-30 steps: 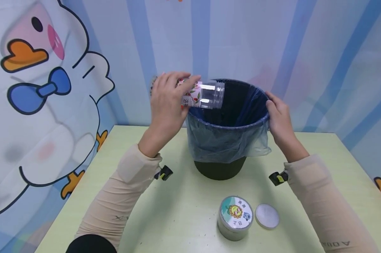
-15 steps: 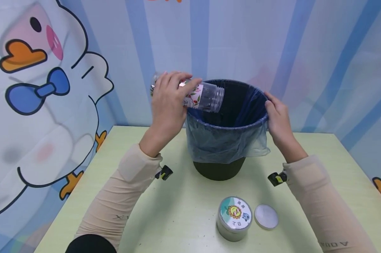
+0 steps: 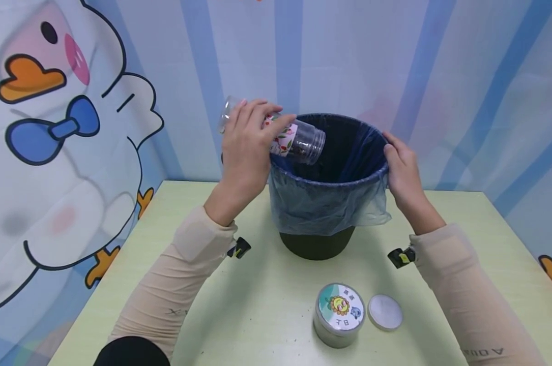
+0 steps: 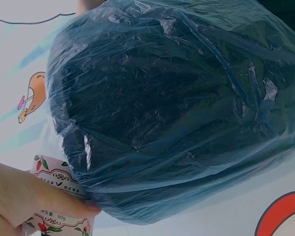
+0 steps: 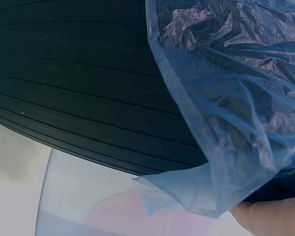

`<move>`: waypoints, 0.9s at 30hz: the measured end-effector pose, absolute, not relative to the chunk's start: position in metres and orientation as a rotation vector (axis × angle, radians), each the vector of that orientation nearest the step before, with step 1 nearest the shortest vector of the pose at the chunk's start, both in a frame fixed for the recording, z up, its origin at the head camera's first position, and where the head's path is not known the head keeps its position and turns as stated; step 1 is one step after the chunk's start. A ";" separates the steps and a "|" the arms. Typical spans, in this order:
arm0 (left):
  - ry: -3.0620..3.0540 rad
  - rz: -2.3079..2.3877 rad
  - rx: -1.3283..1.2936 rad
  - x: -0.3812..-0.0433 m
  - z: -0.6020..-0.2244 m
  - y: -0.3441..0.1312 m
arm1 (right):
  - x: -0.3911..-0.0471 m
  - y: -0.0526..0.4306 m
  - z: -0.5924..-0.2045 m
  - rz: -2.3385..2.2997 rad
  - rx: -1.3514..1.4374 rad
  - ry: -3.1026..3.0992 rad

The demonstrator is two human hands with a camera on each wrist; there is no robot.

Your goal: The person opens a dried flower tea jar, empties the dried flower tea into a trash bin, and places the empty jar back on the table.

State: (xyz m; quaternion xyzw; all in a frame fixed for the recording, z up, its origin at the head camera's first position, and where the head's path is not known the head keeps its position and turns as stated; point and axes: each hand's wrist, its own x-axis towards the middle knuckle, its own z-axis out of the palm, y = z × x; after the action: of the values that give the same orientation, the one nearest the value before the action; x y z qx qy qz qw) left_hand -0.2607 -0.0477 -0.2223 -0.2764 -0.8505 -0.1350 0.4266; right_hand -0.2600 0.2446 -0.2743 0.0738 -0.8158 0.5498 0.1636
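My left hand (image 3: 248, 145) grips a clear plastic jar (image 3: 310, 145) with a flowered label, tilted so its uncapped mouth points down over the bin's left rim. Some dark bits seem to lie inside near the mouth. In the left wrist view, my thumb presses on the label (image 4: 59, 223). The black trash bin (image 3: 319, 246) stands on the table, lined with a blue plastic bag (image 3: 326, 203) folded over its rim. My right hand (image 3: 406, 175) pinches the bin's right rim through the bag, thumb outside. In the right wrist view, the bag's loose edge (image 5: 187, 191) hangs by that hand.
A round tin (image 3: 340, 315) with a sunflower sticker on top stands near the front of the table (image 3: 463, 244). Beside it lies a pale round lid (image 3: 385, 312). Small dark specks are scattered around them. A printed curtain (image 3: 349, 56) hangs close behind the bin.
The jar has tipped further: its base has risen and its mouth has dropped slightly into the bin. My right hand and the bin have stayed in place.
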 end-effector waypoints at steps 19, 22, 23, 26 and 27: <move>-2.060 -0.276 -0.739 -0.263 -0.224 -0.042 | -0.260 0.246 -0.276 1.539 0.215 -2.321; -2.058 -0.263 -0.743 -0.263 -0.224 -0.041 | -0.260 0.246 -0.276 1.543 0.215 -2.319; -2.056 -0.261 -0.747 -0.263 -0.224 -0.041 | -0.260 0.246 -0.276 1.546 0.216 -2.318; -2.043 -0.252 -0.760 -0.263 -0.224 -0.040 | -0.260 0.246 -0.276 1.552 0.217 -2.313; -2.035 -0.244 -0.763 -0.263 -0.224 -0.040 | -0.260 0.246 -0.276 1.554 0.218 -2.312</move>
State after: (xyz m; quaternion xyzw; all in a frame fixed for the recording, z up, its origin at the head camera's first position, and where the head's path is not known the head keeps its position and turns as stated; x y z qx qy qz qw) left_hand -0.2632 -0.0402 -0.2243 -0.3099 -0.8266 -0.0992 0.4592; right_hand -0.2604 0.2456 -0.2759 0.0770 -0.8149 0.5478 0.1730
